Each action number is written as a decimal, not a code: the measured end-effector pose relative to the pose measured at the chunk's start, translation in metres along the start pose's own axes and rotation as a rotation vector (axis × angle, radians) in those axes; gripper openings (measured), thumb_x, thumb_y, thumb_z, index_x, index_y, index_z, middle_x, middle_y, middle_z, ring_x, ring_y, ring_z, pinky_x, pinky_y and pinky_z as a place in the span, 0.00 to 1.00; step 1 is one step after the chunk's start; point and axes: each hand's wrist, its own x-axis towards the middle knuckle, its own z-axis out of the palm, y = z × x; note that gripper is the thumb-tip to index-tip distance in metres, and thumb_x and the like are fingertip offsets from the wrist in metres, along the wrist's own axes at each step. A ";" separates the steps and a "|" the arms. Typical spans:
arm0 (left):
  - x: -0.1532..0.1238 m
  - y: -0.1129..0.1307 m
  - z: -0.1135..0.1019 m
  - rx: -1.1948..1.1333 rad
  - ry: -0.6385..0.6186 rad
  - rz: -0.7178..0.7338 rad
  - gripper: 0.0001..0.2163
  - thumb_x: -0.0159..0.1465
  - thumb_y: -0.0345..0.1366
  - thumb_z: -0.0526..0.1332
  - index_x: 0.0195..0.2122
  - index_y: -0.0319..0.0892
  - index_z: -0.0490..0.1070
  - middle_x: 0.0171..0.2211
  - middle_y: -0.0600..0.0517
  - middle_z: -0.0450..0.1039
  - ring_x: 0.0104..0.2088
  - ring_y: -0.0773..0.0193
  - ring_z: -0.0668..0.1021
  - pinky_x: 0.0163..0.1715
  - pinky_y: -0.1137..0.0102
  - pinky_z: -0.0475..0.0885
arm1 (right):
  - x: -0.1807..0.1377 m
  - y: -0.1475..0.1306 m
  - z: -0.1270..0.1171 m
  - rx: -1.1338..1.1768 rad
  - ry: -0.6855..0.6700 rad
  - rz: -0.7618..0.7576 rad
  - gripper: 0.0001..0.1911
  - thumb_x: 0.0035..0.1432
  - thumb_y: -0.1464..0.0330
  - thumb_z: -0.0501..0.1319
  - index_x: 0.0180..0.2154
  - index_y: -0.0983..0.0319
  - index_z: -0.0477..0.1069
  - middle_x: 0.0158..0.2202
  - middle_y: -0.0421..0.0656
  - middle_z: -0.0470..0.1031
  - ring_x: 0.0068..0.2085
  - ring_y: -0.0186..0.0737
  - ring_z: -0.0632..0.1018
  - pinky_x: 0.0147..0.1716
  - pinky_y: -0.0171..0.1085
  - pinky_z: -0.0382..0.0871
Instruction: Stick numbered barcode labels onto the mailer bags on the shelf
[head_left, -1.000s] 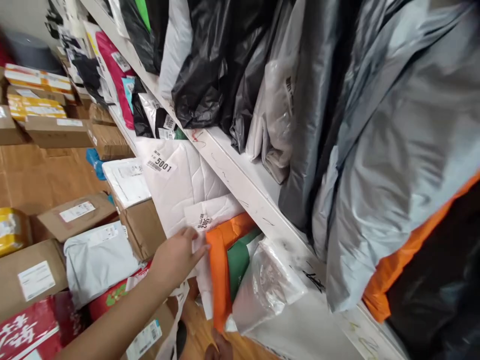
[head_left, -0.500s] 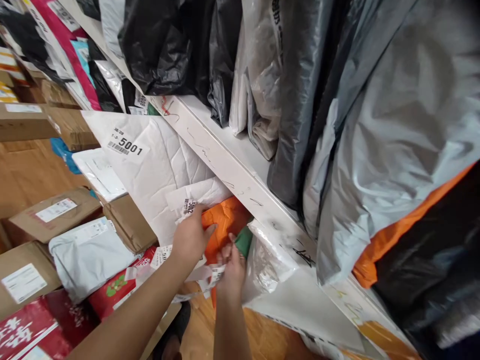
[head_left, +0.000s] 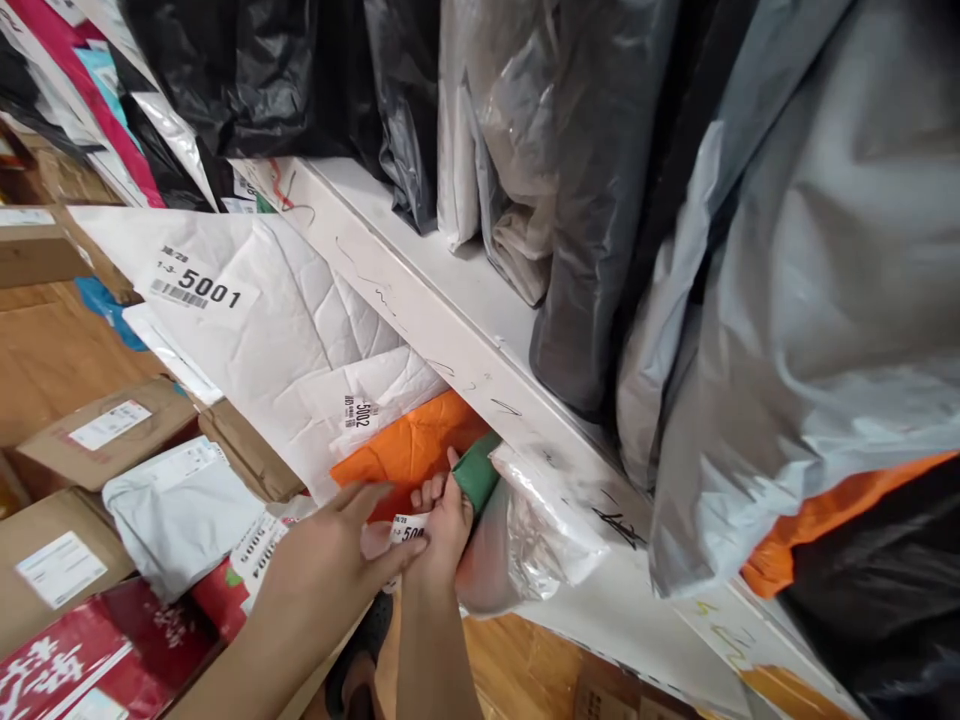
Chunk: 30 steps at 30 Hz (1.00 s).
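My right hand [head_left: 441,520] is closed at the edge of a green package [head_left: 478,474], its curled fingers lying over an orange padded mailer [head_left: 409,440]. Just left of it, my left hand [head_left: 330,550] has thumb and forefinger apart, with a strip of printed labels [head_left: 259,540] showing on its far side. A small white label [head_left: 409,527] starting "50" sits by my left thumb, against my right wrist. Behind the hands lean a white padded mailer [head_left: 277,300] labelled 5001 and a white one [head_left: 390,385] labelled 5002. A clear plastic bag [head_left: 532,530] stands right of the green package.
A white shelf edge [head_left: 420,330] runs diagonally above my hands, with black bags [head_left: 300,80] and grey bags [head_left: 825,300] standing on the shelf. On the wooden floor at left lie cardboard boxes [head_left: 112,425], a pale grey parcel [head_left: 180,510] and a red box [head_left: 97,650].
My left hand has moved off the 5002 mailer, down and left to beside my right wrist. More of the orange mailer shows. The view has shifted slightly.
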 end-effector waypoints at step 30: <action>0.036 0.009 -0.011 0.561 0.119 -0.277 0.18 0.65 0.52 0.49 0.27 0.45 0.66 0.27 0.53 0.74 0.26 0.61 0.76 0.20 0.71 0.50 | -0.033 0.040 0.002 0.088 -0.113 0.330 0.18 0.37 0.58 0.73 0.28 0.64 0.76 0.28 0.47 0.82 0.32 0.47 0.81 0.32 0.40 0.75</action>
